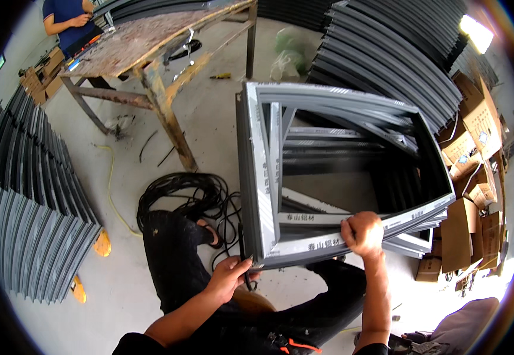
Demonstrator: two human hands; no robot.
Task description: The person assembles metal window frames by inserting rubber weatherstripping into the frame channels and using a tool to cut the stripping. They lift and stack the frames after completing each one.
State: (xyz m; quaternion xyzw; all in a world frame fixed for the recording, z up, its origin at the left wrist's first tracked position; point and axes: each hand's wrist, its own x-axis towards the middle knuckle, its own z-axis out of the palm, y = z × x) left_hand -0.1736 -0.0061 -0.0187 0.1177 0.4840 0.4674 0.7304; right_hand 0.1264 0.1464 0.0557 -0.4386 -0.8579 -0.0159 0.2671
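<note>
A stack of grey metal window frames (261, 177), wrapped in pale printed film, stands tilted in front of my knees. My right hand (364, 234) is closed over the near edge of the top frame. At the near left corner my left hand (228, 278) pinches a thin black strip (249, 280) that looks like rubber seal; its fingertips are close against the frame's side, and part of the grip is hidden. A loose coil of similar black strip (177, 192) lies on the floor by my left leg, with strands trailing toward the frames.
A rusty worktable (144, 44) stands ahead on the left, with another person (70, 23) beside it. Dark frames (38, 219) are stacked at left, more (381, 59) at far right. Cardboard boxes (464, 231) line the right side. A yellow cord (112, 189) crosses the floor.
</note>
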